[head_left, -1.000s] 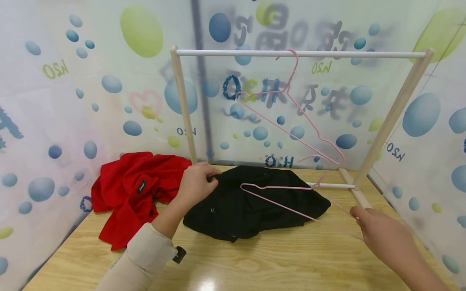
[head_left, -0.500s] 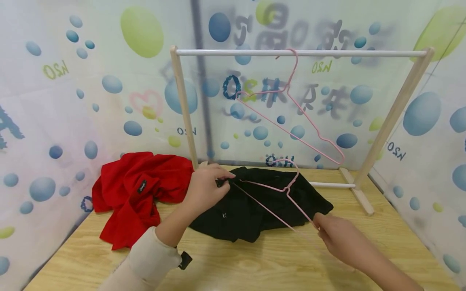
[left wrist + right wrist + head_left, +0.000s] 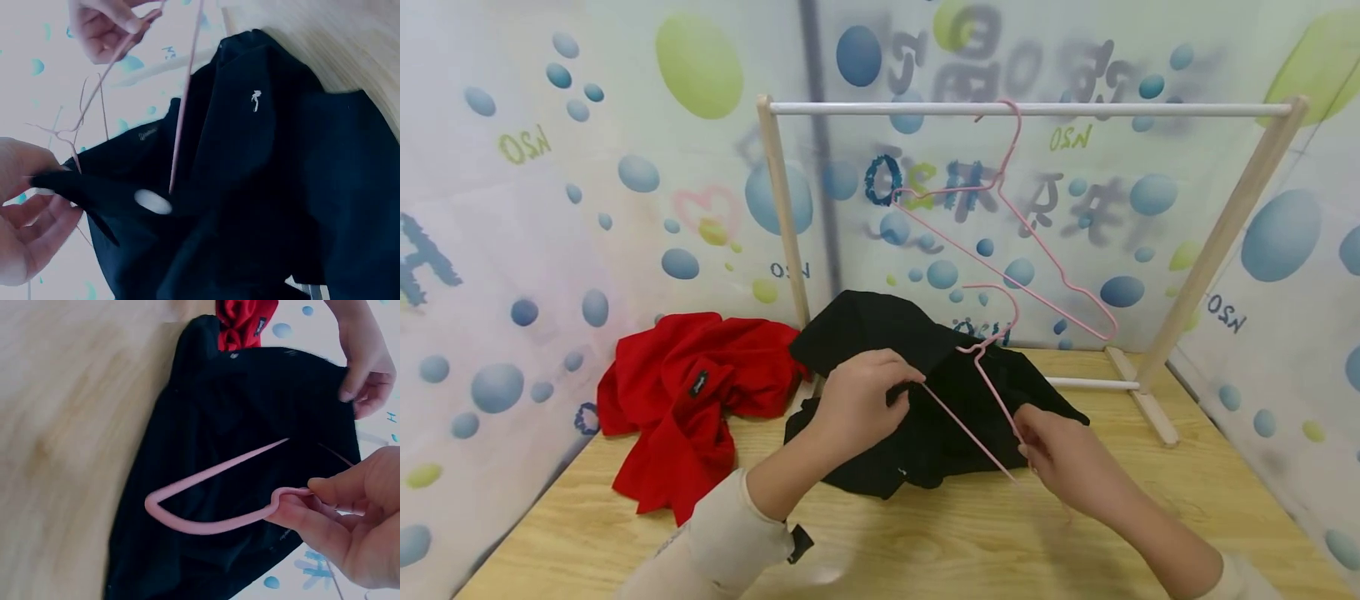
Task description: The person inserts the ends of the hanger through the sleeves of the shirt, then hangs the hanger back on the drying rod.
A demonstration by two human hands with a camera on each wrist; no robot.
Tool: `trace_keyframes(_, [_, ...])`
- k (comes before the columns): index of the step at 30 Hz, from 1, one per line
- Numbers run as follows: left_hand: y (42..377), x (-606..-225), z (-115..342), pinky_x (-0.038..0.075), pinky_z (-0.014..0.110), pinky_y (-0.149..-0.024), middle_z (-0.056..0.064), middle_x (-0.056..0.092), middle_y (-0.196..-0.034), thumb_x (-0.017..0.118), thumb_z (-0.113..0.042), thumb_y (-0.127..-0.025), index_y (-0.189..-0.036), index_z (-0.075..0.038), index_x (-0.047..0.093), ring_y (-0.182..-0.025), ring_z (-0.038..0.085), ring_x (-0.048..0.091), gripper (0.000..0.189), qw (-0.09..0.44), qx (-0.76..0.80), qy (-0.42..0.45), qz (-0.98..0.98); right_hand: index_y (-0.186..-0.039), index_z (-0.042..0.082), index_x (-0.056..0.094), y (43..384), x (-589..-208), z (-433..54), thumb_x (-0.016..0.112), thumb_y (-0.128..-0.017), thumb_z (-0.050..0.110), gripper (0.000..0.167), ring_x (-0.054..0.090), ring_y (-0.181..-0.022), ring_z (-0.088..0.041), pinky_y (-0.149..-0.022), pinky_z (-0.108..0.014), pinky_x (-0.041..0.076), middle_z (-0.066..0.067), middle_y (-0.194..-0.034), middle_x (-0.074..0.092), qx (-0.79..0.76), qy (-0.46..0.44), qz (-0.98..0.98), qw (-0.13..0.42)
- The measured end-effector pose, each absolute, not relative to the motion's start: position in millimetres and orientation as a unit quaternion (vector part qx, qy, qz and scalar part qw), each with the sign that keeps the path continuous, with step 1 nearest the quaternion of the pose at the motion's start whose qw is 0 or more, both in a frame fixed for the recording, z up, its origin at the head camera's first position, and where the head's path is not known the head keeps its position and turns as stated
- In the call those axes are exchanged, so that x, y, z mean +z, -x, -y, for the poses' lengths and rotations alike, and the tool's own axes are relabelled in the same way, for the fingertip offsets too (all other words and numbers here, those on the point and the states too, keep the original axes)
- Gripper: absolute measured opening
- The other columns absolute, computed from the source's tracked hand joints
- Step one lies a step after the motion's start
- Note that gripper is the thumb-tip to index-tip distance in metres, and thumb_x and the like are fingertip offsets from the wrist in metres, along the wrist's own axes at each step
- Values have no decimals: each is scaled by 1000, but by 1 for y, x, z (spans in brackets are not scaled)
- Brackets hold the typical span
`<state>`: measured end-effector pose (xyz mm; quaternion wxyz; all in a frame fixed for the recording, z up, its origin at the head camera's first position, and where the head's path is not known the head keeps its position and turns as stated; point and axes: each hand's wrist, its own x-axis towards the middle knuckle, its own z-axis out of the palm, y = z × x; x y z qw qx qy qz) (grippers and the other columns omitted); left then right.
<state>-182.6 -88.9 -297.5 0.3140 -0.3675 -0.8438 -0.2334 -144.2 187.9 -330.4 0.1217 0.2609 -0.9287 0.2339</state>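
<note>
Left fingers pinch the raised black garment, right fingers the pink hanger, whose far end probably slides in best beneath the left fingers.

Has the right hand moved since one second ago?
Yes: in the head view, the right hand has moved left, away from the rack's right foot.
</note>
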Motion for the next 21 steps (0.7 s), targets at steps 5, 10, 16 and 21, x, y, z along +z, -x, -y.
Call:
trace_keyframes(5, [188, -297, 89, 54, 29, -72, 0, 68, -95, 83, -16, -76, -100, -11, 73, -88, 17, 63, 26, 322, -196, 349, 858, -85, 15, 52, 144, -324, -186, 71, -83, -5, 27, 39, -60, -6, -53, -23, 36, 9, -69, 43, 208, -265, 931, 138])
trace_keyframes(10, [199, -291, 89, 52, 34, -89, 9, 65, -116, 82, -26, -79, -120, -6, 66, -105, 24, 61, 47, 334, -174, 342, 861, -82, 17, 51, 142, -320, -181, 71, -82, -6, 31, 40, -61, -7, -54, -22, 37, 11, -69, 43, 187, -274, 931, 154])
trace_keyframes(16, [212, -287, 95, 51, 38, -91, 8, 69, -112, 81, -15, -80, -120, -6, 67, -105, 25, 63, 43, 307, -146, 375, 862, -82, 16, 51, 140, -318, -177, 70, -83, -7, 30, 37, -59, -5, -51, -20, 35, 11, -69, 41, 153, -290, 929, 169])
trace_keyframes(21, [220, -285, 99, 54, 37, -73, 5, 72, -95, 77, -4, -81, -109, -9, 72, -86, 23, 67, 28, 316, -124, 395, 853, -84, 17, 54, 140, -317, -178, 71, -82, -6, 29, 39, -61, -4, -53, -21, 38, 12, -70, 44, 151, -294, 929, 164])
